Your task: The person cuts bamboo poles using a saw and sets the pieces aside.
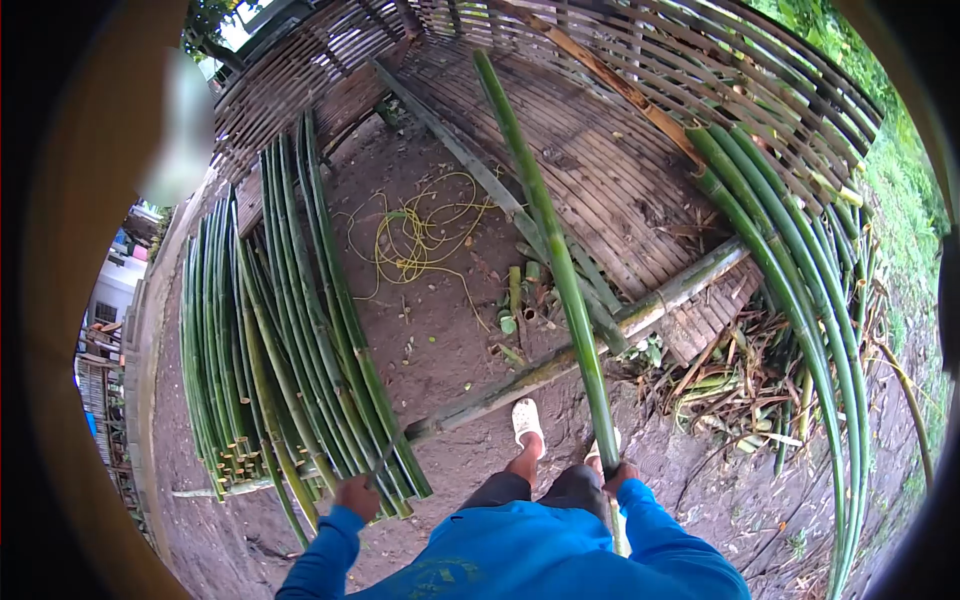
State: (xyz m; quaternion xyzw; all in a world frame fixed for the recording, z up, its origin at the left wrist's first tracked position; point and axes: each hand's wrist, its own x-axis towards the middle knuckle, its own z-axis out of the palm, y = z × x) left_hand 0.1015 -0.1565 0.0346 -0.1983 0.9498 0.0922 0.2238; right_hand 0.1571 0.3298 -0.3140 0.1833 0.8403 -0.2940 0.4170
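Clearly, the right hand, at five o'clock, is closed around the near end of a long green pole, which runs up from the grip, leaning a little, to its far end at twelve. The left hand, at seven o'clock, is curled around what looks like a thin blade (its handle is hidden by the fingers), pointing up toward one o'clock from the fist. The held pole crosses over a weathered bamboo rail that slants from seven o'clock to between two and three; whether the two touch, I cannot tell. Just beyond the rail's near end, between eight and ten, many cut green poles lie side by side, their ends toward the person. Yellow rope sits in loose loops on the dirt toward ten, and a slatted platform spreads between one and two. At three o'clock more long poles arch downward, with a heap of trimmings near four, while a pale clog stands close to six, below the rail
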